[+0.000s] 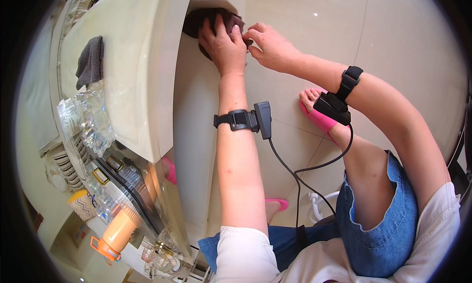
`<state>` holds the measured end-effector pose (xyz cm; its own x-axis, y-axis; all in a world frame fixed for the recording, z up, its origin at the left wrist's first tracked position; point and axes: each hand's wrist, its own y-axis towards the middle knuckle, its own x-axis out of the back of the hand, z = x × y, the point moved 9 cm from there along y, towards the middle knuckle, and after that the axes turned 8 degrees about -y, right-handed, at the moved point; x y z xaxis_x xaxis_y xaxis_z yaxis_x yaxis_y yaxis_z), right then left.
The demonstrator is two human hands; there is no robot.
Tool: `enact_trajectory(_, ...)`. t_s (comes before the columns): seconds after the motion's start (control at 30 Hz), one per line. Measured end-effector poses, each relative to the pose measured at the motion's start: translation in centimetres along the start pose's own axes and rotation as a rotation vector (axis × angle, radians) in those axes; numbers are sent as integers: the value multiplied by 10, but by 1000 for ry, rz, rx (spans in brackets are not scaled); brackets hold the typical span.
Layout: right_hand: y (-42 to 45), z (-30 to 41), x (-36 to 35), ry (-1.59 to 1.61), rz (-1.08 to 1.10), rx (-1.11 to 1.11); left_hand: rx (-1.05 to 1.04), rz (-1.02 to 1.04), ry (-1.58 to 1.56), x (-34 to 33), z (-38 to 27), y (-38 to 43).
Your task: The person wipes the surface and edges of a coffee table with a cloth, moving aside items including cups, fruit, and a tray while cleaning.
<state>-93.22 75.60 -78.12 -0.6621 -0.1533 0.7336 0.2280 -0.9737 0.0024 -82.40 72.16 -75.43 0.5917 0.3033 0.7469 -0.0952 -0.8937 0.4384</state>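
At the top middle, by the white cabinet's lower edge, lies a dark brown cloth or cloth-like item. My left hand presses on it with spread, bent fingers and grips part of the bunched material. Just to the right, my right hand has its fingertips at the item's right edge; whether they pinch it is hard to tell. Under my left fingers the item is partly hidden.
A grey towel lies on the white cabinet top. Farther down stand clear glassware, an orange bottle and a patterned tissue box. My pink slipper rests on the tiled floor. Black cables hang between my forearms.
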Motion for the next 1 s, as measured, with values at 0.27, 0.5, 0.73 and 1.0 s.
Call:
enact_trajectory(0.27,-13,-18,-11,27,148,-87,26,158,49,45,-12,-87)
enact_trajectory(0.5,-4,-8,-12,76,175,-102,-16,133,47,4,4,4)
enact_trajectory(0.73,3,-19,-6,146,129,-165,54,69,209,5,43,39)
enact_trajectory(1.0,-2,-31,-6,103,175,-189,-73,84,60,-6,-4,12)
